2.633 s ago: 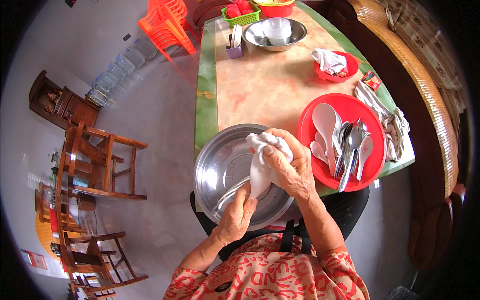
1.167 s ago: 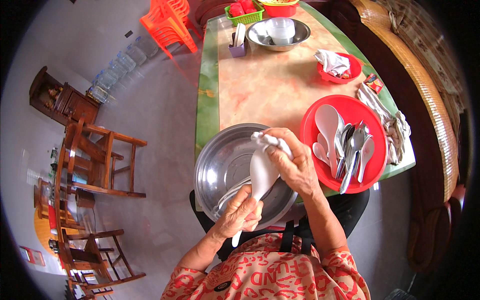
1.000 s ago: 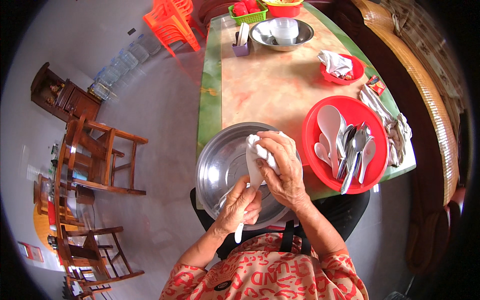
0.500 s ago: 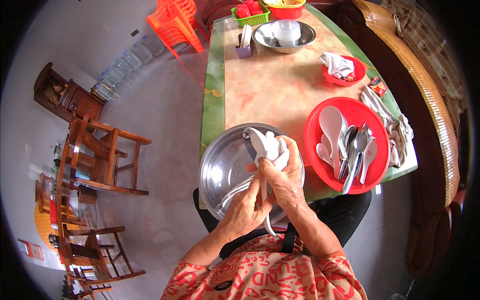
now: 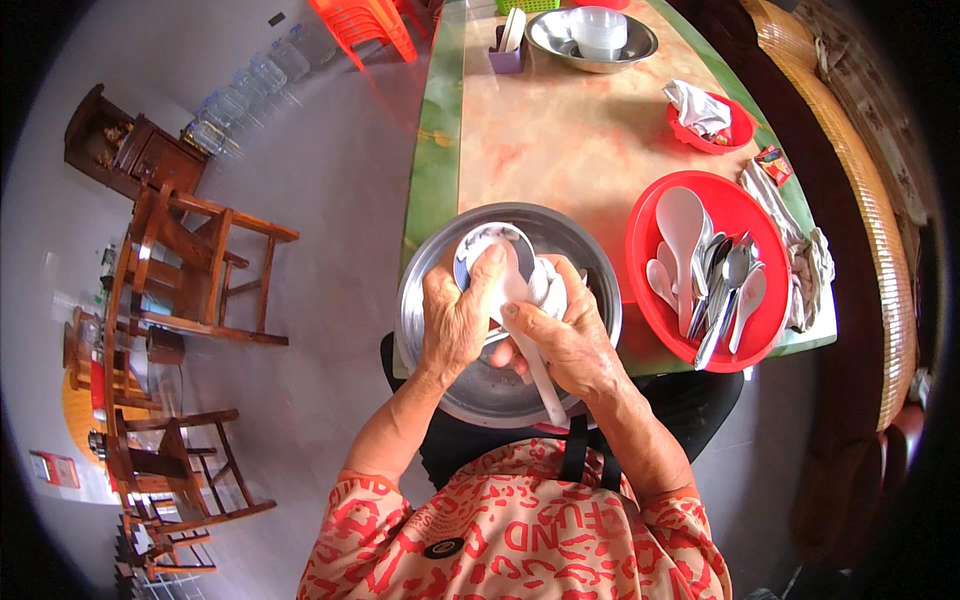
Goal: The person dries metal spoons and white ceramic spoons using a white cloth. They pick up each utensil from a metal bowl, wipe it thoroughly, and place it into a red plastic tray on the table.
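**Left hand [image 5: 452, 318] is shifting from the white spoon's handle to a blue-and-white bowl [image 5: 497, 232]**

Nearest, the person is wearing a red-patterned shirt [image 5: 520, 530] and leaning over the work. That hand is now gripping the bowl's side, its thumb reaching over the rim. The right hand [image 5: 578, 348] is closing on the white spoon [image 5: 540, 378] and a bunched wiping cloth [image 5: 547, 287], the spoon's handle pointing down toward the lap. Everything held is hovering above a steel basin [image 5: 472, 395].

Just right of it, a round red tray [image 5: 752, 208] is holding white ladles and metal spoons [image 5: 737, 268], with a crumpled grey cloth [image 5: 805, 262] lying beside it. Farther along the marble-patterned table [image 5: 560, 130], a red basket [image 5: 740, 128] is holding a white rag [image 5: 697, 105]; beyond, a steel bowl [image 5: 557, 43] is carrying clear plastic tubs [image 5: 600, 35]. Orange plastic chairs [image 5: 368, 30] are standing stacked past the table's far left.
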The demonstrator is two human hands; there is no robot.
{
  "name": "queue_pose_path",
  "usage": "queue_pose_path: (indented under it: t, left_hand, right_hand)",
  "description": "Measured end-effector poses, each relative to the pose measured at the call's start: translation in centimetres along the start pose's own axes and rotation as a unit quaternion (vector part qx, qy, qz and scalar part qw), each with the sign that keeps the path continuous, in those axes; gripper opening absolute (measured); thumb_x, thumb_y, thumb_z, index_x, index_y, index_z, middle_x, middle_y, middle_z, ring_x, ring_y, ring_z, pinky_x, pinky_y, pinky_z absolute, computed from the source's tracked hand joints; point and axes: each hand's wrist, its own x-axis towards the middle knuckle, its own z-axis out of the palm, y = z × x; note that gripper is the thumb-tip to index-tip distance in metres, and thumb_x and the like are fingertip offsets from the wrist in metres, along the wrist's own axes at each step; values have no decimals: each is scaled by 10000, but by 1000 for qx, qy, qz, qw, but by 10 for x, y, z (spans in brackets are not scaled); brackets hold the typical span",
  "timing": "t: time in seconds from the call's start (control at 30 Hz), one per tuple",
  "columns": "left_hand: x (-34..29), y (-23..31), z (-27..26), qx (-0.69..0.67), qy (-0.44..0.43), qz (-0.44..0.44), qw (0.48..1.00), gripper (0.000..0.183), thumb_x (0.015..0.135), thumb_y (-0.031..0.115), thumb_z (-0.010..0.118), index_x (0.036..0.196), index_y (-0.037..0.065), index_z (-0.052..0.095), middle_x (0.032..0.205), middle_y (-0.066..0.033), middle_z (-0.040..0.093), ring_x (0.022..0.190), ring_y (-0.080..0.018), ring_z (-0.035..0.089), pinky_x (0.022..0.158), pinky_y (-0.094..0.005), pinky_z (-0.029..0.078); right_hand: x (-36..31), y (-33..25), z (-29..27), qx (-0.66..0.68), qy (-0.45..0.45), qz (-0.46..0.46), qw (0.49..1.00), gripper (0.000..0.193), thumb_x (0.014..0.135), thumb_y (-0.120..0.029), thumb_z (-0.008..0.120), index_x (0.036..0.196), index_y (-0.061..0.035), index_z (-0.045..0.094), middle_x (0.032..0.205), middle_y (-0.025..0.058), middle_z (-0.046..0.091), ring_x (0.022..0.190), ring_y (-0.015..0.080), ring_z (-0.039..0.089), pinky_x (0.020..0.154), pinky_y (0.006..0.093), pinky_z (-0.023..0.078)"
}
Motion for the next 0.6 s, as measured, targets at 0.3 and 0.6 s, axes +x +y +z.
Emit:
queue_pose_path:
  t: [0.3,0.6]
  left_hand:
    - [12,-1,-9,-23,78,17,997,278,911,245,546,888,-23,614,722,-29,596,663,-88,520,593,-255,433]
    - [10,-3,-9,-7,78,43,996,260,921,212,519,967,-33,594,794,-62,611,736,-108,546,650,-268,454]
  right_hand:
    - [-27,15,-5,-159,-34,1,987,303,857,-76,530,1132,-32,409,817,108,600,536,132,591,487,257,483]
    - [-17,3,4,-512,73,-333,788,507,680,-68,722,1133,-56,495,1003,188,502,899,357,522,769,402,459]
